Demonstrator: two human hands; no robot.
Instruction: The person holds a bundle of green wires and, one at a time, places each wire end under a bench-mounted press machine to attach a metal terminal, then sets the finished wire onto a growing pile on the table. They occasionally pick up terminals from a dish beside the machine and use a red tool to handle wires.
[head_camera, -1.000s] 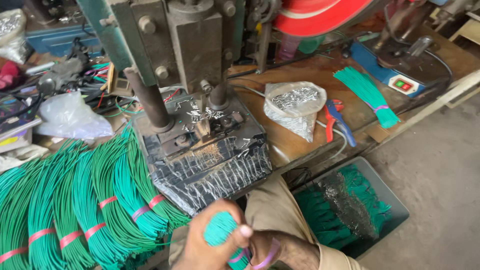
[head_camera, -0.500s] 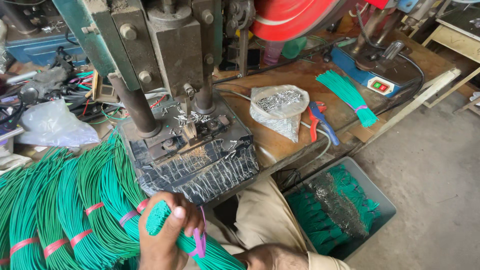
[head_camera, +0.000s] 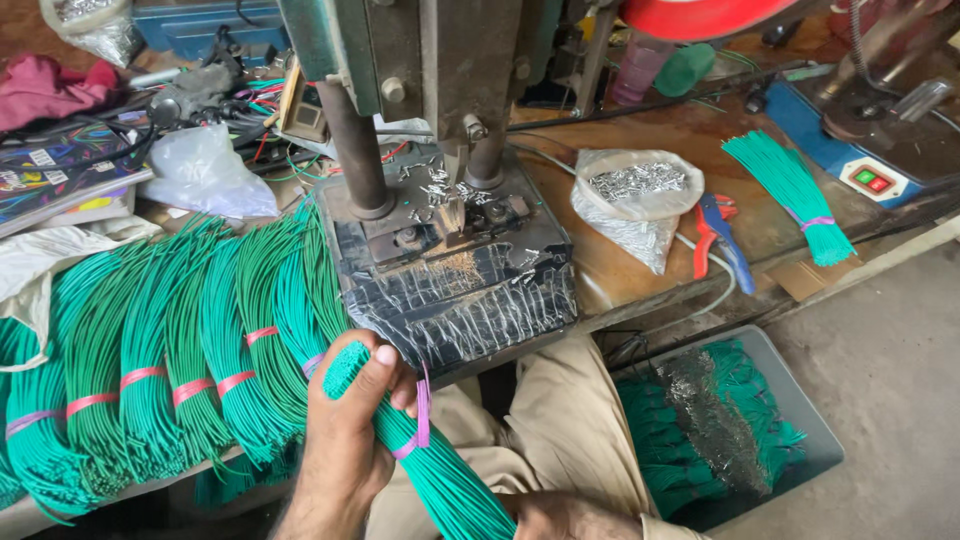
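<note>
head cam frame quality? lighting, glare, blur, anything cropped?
Head view: soft, even daylight, no hard shadows; mild sheen on the clear plastic bag of metal terminals and the press base. Sharp overall: the green wire bundle in the left hand is crisp. Right hand is cut by the bottom edge; wide-angle bend at the borders.

press (head_camera: 440, 150), bag of pins (head_camera: 628, 200), pliers (head_camera: 722, 240)

Soft, even daylight, without hard shadows. Above the fingers (head_camera: 385, 360) the bag of metal pins (head_camera: 630, 195) glints slightly. The picture is sharp; its edges bend a little.
</note>
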